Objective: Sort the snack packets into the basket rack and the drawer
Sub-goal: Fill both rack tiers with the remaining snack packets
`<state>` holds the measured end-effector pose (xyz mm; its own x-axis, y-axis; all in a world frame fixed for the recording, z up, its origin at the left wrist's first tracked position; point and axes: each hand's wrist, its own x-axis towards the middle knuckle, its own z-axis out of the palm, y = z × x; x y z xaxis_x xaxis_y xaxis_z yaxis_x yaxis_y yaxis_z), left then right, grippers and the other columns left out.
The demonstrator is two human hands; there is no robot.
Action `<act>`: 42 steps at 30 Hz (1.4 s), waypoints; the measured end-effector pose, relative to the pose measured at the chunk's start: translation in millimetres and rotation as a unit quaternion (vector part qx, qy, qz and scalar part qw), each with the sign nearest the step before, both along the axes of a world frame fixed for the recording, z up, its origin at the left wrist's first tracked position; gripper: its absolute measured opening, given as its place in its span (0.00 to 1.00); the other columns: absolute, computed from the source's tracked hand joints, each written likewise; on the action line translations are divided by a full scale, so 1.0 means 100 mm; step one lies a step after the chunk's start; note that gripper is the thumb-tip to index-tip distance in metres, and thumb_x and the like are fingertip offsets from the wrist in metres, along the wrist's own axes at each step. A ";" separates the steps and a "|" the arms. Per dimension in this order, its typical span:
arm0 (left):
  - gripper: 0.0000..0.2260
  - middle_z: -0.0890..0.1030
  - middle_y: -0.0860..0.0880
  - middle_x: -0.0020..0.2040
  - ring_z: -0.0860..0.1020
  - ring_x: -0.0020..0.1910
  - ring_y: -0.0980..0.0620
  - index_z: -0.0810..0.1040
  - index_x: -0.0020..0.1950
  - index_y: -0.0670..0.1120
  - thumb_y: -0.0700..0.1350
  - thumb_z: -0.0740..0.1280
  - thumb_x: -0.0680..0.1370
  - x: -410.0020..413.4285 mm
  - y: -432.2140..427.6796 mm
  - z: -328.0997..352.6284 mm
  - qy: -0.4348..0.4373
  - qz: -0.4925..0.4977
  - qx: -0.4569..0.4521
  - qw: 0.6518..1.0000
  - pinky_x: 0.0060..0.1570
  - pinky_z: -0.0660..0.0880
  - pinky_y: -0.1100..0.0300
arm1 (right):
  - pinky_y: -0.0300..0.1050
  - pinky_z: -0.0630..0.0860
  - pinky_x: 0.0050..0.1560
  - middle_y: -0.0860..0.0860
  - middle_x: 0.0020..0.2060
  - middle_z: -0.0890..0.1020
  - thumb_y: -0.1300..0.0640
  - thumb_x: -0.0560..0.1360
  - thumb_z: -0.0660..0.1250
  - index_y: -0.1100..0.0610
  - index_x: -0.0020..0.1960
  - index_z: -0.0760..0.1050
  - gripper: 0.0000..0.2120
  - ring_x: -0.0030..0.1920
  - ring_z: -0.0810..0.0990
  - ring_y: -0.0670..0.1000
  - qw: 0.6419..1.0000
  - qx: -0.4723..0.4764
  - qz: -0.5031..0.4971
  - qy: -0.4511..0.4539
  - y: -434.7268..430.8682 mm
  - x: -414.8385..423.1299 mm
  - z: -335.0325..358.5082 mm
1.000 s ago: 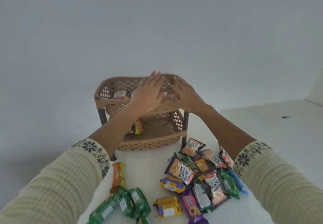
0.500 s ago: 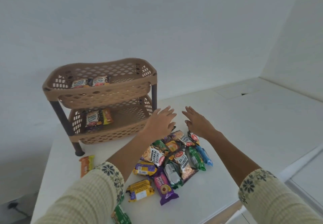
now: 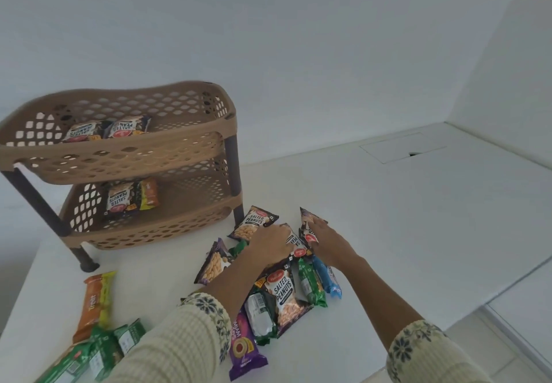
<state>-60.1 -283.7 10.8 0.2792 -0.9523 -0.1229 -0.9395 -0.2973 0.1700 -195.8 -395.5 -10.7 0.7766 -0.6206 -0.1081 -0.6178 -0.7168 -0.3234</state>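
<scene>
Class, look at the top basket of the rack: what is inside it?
Two salted peanut packets lie side by side in the top basket. Its front wall hides their lower edges.

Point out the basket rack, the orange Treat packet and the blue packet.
basket rack (image 3: 191, 140), head view, front rim of top tier.
orange Treat packet (image 3: 93, 302), head view, middle of wrapper.
blue packet (image 3: 327, 278), head view, middle.

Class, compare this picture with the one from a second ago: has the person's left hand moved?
Yes. The left hand has left the top tier of the basket rack and come down to the packets on the table, now right of the rack's front leg.
</scene>
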 end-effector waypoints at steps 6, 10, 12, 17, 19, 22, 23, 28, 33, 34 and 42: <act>0.25 0.80 0.44 0.52 0.79 0.53 0.42 0.74 0.54 0.43 0.64 0.67 0.73 0.02 -0.20 -0.20 0.037 0.034 0.050 0.997 0.44 0.70 0.54 | 0.54 0.60 0.74 0.53 0.78 0.54 0.60 0.79 0.60 0.57 0.77 0.54 0.29 0.77 0.54 0.55 0.999 0.024 0.005 0.037 -0.14 0.11 -0.19; 0.31 0.80 0.43 0.53 0.79 0.53 0.42 0.75 0.54 0.42 0.68 0.69 0.69 0.05 -0.28 -0.21 0.035 0.050 0.057 0.996 0.44 0.69 0.55 | 0.54 0.60 0.73 0.52 0.78 0.55 0.63 0.76 0.61 0.57 0.76 0.58 0.29 0.78 0.53 0.54 0.998 0.033 0.004 0.045 -0.22 0.19 -0.25; 0.32 0.79 0.43 0.55 0.78 0.55 0.42 0.74 0.57 0.42 0.68 0.70 0.68 0.04 -0.31 -0.23 0.034 0.065 0.046 0.996 0.46 0.71 0.54 | 0.54 0.61 0.72 0.52 0.78 0.57 0.64 0.74 0.63 0.57 0.75 0.60 0.30 0.77 0.54 0.54 0.998 0.037 0.008 0.045 -0.25 0.21 -0.24; 0.34 0.79 0.44 0.56 0.79 0.56 0.42 0.71 0.63 0.43 0.64 0.73 0.67 -0.01 -0.37 -0.23 -0.023 0.067 0.033 0.997 0.52 0.75 0.51 | 0.54 0.66 0.70 0.51 0.76 0.62 0.65 0.72 0.67 0.57 0.73 0.63 0.31 0.76 0.58 0.54 0.999 0.015 0.007 0.033 -0.28 0.23 -0.30; 0.32 0.79 0.44 0.55 0.79 0.54 0.43 0.71 0.63 0.42 0.60 0.74 0.68 -0.04 -0.38 -0.24 -0.043 0.066 0.033 0.996 0.50 0.75 0.52 | 0.52 0.71 0.66 0.52 0.73 0.67 0.65 0.72 0.66 0.56 0.71 0.66 0.28 0.73 0.65 0.55 1.000 0.000 -0.002 0.023 -0.28 0.22 -0.32; 0.26 0.80 0.43 0.53 0.79 0.53 0.43 0.71 0.61 0.42 0.54 0.73 0.70 -0.04 -0.37 -0.24 -0.042 0.072 0.022 0.996 0.48 0.75 0.53 | 0.49 0.76 0.53 0.53 0.66 0.74 0.66 0.73 0.64 0.56 0.66 0.69 0.22 0.59 0.78 0.57 1.000 -0.025 -0.012 0.005 -0.28 0.20 -0.33; 0.23 0.80 0.43 0.53 0.79 0.53 0.42 0.71 0.61 0.42 0.53 0.72 0.72 -0.03 -0.36 -0.24 -0.036 0.075 0.012 0.996 0.47 0.75 0.53 | 0.48 0.76 0.50 0.53 0.63 0.75 0.66 0.73 0.63 0.56 0.65 0.69 0.21 0.55 0.79 0.58 0.999 -0.030 -0.015 0.001 -0.28 0.19 -0.32; 0.15 0.81 0.44 0.46 0.80 0.46 0.43 0.71 0.55 0.45 0.53 0.67 0.75 0.06 -0.21 -0.17 -0.003 0.092 -0.072 0.993 0.38 0.72 0.54 | 0.47 0.74 0.41 0.57 0.51 0.81 0.68 0.73 0.58 0.56 0.63 0.71 0.20 0.45 0.81 0.60 0.996 -0.052 -0.055 -0.043 -0.26 0.17 -0.22; 0.14 0.81 0.47 0.44 0.79 0.41 0.46 0.71 0.59 0.48 0.53 0.64 0.76 0.08 -0.04 -0.09 0.050 0.096 -0.156 0.982 0.36 0.71 0.56 | 0.46 0.75 0.38 0.54 0.45 0.84 0.65 0.74 0.58 0.52 0.61 0.74 0.18 0.39 0.79 0.56 0.977 -0.009 -0.107 -0.183 -0.14 0.18 -0.08; 0.14 0.81 0.48 0.43 0.80 0.40 0.47 0.71 0.60 0.49 0.53 0.64 0.77 0.09 0.02 -0.08 0.053 0.097 -0.177 0.978 0.36 0.71 0.57 | 0.45 0.73 0.37 0.54 0.45 0.84 0.65 0.74 0.58 0.51 0.61 0.74 0.19 0.38 0.79 0.55 0.971 -0.002 -0.112 -0.213 -0.10 0.19 -0.04; 0.22 0.81 0.52 0.38 0.78 0.33 0.51 0.70 0.69 0.52 0.50 0.65 0.76 0.36 0.83 0.07 0.045 0.128 -0.282 0.950 0.29 0.71 0.60 | 0.31 0.63 0.28 0.52 0.47 0.85 0.66 0.74 0.59 0.52 0.64 0.75 0.21 0.31 0.74 0.43 0.939 0.003 -0.107 -0.327 0.50 0.40 0.18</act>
<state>-24.1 -200.9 17.6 0.5224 -0.7767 0.3520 -0.8230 -0.3511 0.4465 -155.9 -345.6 7.1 0.5366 -0.7705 0.3441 -0.4152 -0.5961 -0.6872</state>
